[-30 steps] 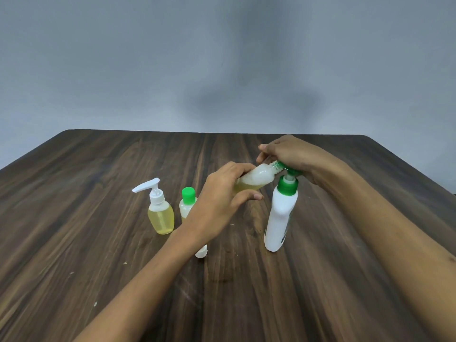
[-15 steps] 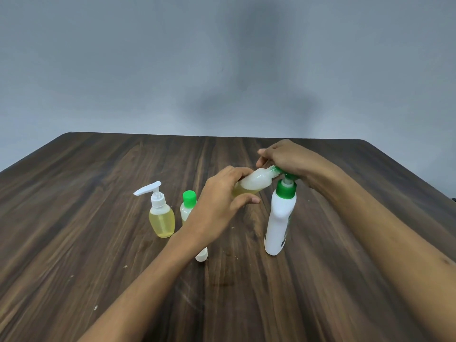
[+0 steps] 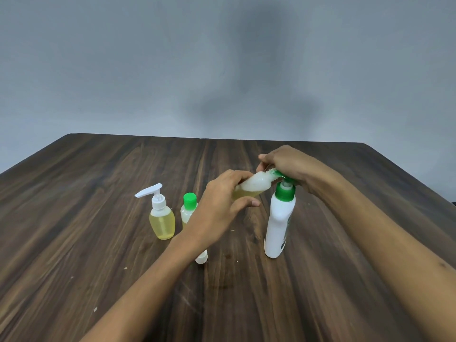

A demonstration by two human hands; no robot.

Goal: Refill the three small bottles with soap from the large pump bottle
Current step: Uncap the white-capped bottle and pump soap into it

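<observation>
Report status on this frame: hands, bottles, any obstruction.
Left hand grips tilted small bottle, mouth at the spout. Right hand on large pump bottle. Two small bottles stand left. White cap on table; nothing blocking.

Lighting: soft, even, moderately bright. Shadow: broad diffuse dark patch on the grey wall [image 3: 246,70] above and beyond the hands. Glare: faint sheen on the wooden table [image 3: 98,193]. Distortion: wide-angle bowing of the table's edges. Focus: mildly soft throughout.
</observation>
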